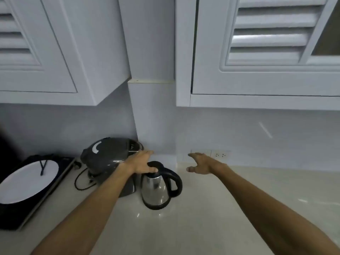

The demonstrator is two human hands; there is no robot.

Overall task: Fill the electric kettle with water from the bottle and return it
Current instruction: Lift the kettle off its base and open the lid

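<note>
- While the kettle (159,188) stands upright on the pale table (211,218), just in front of a dark rounded appliance (110,155), the left hand (141,163) rests over its black lid with the thumb at the lid's near edge; the fingers lie flat rather than curled, so this reads as a touch and not a grip.
- Off to the side, the right hand (199,162) hovers open, fingers spread, clear of the kettle and near the wall socket (219,154).
- Judging by its polished steel body, the kettle is stiff and slick, probably light while empty and far heavier once filled; the black loop handle on its right side is the sensible place to hold.
- No bottle shows anywhere in view.
- Whether the kettle sits on a power base is hard to tell, as its dark bottom band hides that.
- At far left, a white plate (27,181) rests on a black cooktop (55,181), cut off by the frame.
</note>
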